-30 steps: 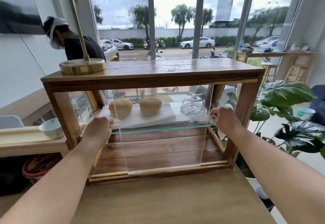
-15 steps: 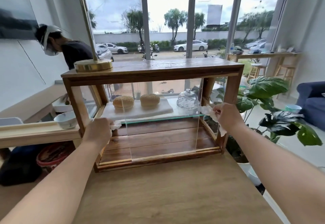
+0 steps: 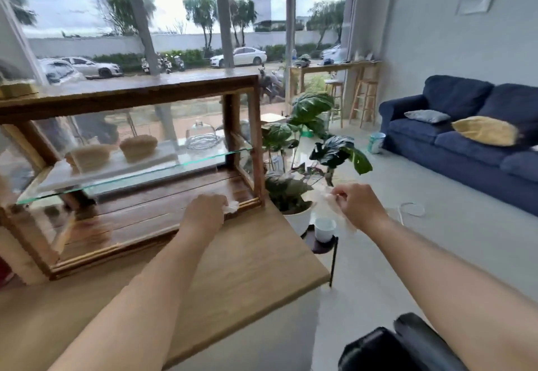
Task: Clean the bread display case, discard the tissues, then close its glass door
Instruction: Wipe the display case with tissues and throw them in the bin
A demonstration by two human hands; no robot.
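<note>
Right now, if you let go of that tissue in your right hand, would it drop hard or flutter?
Probably flutter: the tissue looks thin and crumpled, drooping limply below the right hand. It seems very light and floppy, so it would likely drift rather than land straight.

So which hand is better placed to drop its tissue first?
Probably the right hand: it holds its tissue out past the counter edge. The left hand presses its tissue at the case bottom.

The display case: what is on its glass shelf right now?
On the glass shelf sit a white board with two bread rolls and a glass dome. Motion blur hides finer detail.
</note>
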